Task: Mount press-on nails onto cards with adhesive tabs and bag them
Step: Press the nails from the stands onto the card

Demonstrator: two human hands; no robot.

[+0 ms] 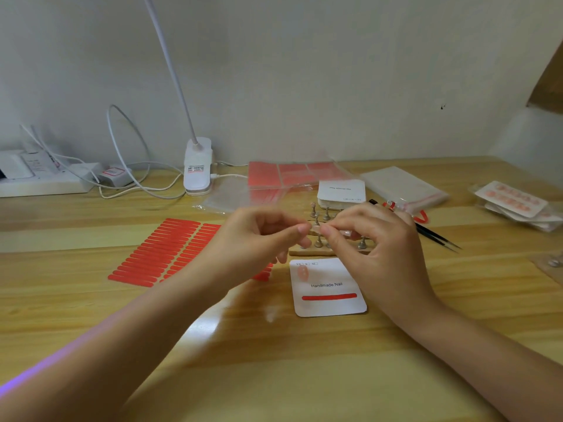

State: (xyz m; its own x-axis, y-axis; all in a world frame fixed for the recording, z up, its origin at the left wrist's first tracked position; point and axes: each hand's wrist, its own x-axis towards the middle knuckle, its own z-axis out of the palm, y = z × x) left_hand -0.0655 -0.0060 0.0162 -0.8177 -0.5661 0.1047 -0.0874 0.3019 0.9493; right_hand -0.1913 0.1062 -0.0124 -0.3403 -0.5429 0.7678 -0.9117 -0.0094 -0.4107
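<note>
Head view: my left hand (259, 236) and right hand (362, 239) meet above the middle of the desk (274, 360), over the wooden nail stand (323, 245). Both pinch one press-on nail (315, 229) between thumb and forefinger tips; the remaining fingers of each hand curl loosely and hold nothing else.

I judge the nail to be very light, thin and stiff, with a glossy curved face that slips easily. I take it by its side edges, with light pressure only; too hard a squeeze may flick it away or mark the finish.

Nearer the front edge, just in front of the stand, lies the card (330, 287). It carries one mounted nail (303, 273) at its upper left corner and a red adhesive strip (329, 296) under the printed line.

Left of the card, the sheet of red adhesive tabs (158, 251) lies flat. I expect them to be soft and tacky.

Tweezers (438, 237) lie to the right of the stand. Clear bags (405, 187) and finished packs (515, 202) lie toward the back right corner. A lamp base (197, 169) stands by the back edge.
</note>
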